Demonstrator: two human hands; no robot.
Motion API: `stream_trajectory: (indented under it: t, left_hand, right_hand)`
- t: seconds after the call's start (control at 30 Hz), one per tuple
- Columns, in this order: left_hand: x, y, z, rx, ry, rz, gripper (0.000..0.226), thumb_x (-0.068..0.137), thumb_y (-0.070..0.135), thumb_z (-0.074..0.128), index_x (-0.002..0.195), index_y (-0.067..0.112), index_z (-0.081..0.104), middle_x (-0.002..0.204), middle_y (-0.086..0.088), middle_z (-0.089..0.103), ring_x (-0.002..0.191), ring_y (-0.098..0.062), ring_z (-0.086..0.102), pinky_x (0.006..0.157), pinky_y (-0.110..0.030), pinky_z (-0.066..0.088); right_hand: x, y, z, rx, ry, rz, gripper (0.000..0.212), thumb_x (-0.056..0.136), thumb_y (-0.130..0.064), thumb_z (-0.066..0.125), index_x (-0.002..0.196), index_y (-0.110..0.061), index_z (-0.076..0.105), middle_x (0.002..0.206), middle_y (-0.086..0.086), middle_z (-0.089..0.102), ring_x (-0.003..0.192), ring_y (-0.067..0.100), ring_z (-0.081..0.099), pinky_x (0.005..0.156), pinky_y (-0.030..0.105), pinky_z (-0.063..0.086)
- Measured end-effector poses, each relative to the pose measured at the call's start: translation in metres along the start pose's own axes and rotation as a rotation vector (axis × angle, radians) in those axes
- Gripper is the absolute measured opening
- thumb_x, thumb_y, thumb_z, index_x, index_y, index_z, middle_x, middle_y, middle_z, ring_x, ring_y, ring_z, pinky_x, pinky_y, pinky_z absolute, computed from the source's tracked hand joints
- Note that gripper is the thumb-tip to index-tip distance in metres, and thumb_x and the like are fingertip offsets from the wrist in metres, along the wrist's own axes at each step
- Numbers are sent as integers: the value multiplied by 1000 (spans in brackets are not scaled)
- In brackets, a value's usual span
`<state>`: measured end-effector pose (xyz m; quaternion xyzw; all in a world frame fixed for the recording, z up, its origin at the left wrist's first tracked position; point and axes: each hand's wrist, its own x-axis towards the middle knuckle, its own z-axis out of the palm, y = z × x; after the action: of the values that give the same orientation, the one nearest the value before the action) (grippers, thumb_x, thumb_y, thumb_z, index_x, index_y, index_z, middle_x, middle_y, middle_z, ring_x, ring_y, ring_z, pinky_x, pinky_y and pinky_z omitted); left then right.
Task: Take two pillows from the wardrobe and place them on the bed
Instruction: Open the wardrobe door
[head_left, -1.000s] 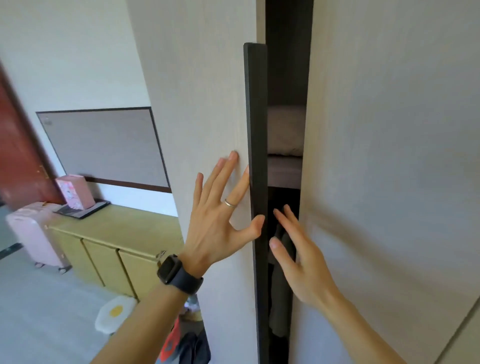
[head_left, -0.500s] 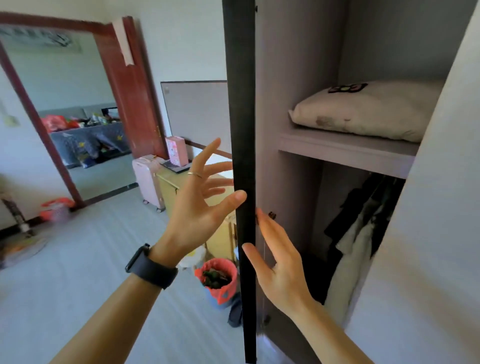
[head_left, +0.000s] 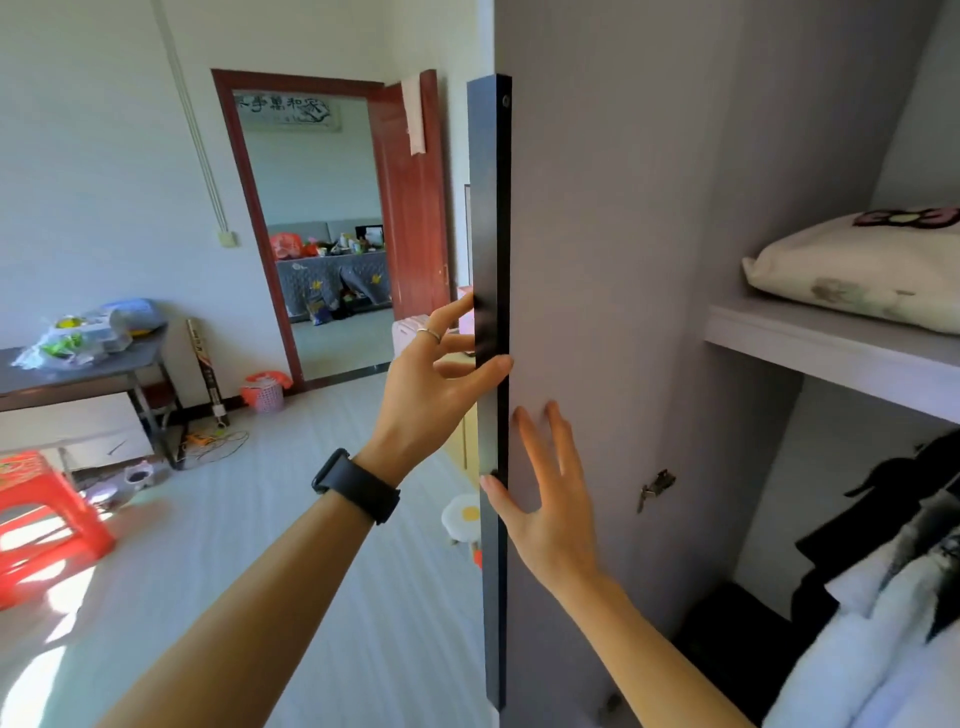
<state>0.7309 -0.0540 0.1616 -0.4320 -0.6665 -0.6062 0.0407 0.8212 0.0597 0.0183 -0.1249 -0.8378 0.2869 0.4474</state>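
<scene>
Left hand (head_left: 436, 384): spread, thumb on door handle (head_left: 491, 364) | right hand (head_left: 550, 499): flat inside door

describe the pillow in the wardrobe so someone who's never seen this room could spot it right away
Look inside the open pale grey wardrobe on the right, at its grey shelf above the hanging dark and white clothes. The cream fabric pillow lies flat there, the only thing visible on that shelf, marked by a pink-and-black bow patch and faded prints.

Two hands: left (head_left: 431, 384), right (head_left: 545, 499). One pillow (head_left: 857, 275), one wardrobe door (head_left: 597, 312), one red stool (head_left: 41, 514), one watch (head_left: 356, 486).
</scene>
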Motion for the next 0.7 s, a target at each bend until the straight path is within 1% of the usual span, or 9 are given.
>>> stream_trajectory:
  t: [0.1, 0.2, 0.3, 0.37, 0.43, 0.47, 0.53, 0.6, 0.7]
  left_hand:
    - [10, -7, -7, -18, 21, -47, 61, 85, 27, 76, 119, 64, 41, 109, 9, 66, 86, -2, 72, 74, -17, 57]
    - [17, -13, -11, -37, 20, -83, 62, 87, 22, 74, 133, 50, 43, 112, 3, 65, 92, -5, 72, 78, -20, 58]
    - [22, -16, -13, -18, 28, -100, 66, 90, 22, 70, 145, 40, 38, 115, 2, 63, 94, -8, 71, 75, -16, 56]
    - [23, -17, -12, 9, 42, -109, 67, 91, 24, 69, 147, 40, 34, 121, 0, 61, 98, -10, 69, 81, -19, 56]
    - [22, -17, -11, 19, 54, -125, 68, 92, 25, 67, 149, 40, 32, 127, -2, 60, 102, -12, 69, 92, -29, 56]
    - [20, -15, -9, 17, 57, -129, 69, 93, 23, 66, 149, 41, 31, 128, -1, 60, 103, -11, 69, 94, -31, 56]
    - [13, -12, -5, 28, 73, -109, 68, 93, 20, 65, 149, 41, 31, 128, 7, 58, 105, -3, 65, 94, -24, 54]
    - [-2, -10, 2, 66, 154, -67, 65, 93, 17, 64, 145, 41, 34, 131, 15, 53, 112, 3, 56, 96, -20, 48]
    - [-37, -14, 22, 76, 234, 9, 58, 90, 16, 63, 135, 44, 41, 133, 19, 52, 118, 5, 52, 95, -20, 44]
  right_hand:
    - [7, -6, 17, 9, 11, 2, 78, 94, -48, 62, 155, -49, 14, 168, -12, 2, 156, 21, 3, 112, 41, 33]
    - [14, -12, 29, -13, 27, -5, 79, 94, -41, 66, 156, -45, 17, 169, -5, 7, 155, 28, 5, 106, 35, 33]
    - [18, -14, 36, -29, 35, 7, 78, 93, -39, 68, 156, -41, 22, 168, -1, 11, 154, 31, 9, 100, 39, 46]
    - [20, -14, 37, -41, 26, 20, 79, 93, -41, 68, 156, -44, 20, 169, -3, 10, 154, 30, 8, 95, 42, 53]
    - [21, -14, 36, -48, 4, 28, 80, 94, -44, 66, 155, -48, 16, 169, -7, 7, 155, 28, 7, 93, 41, 55]
    - [21, -13, 34, -52, -7, 28, 79, 94, -45, 65, 155, -50, 14, 169, -8, 5, 155, 27, 6, 94, 41, 54]
    - [18, -12, 26, -61, -24, 16, 78, 95, -48, 61, 154, -52, 11, 168, -11, 1, 154, 24, 9, 99, 41, 51]
    - [8, -7, 11, -60, -29, 11, 74, 96, -49, 57, 154, -54, 11, 168, -15, 0, 153, 21, 13, 104, 39, 46]
    - [-18, 9, -26, -78, 3, 31, 64, 97, -53, 50, 152, -53, 20, 166, -19, 7, 152, 14, 15, 110, 35, 33]
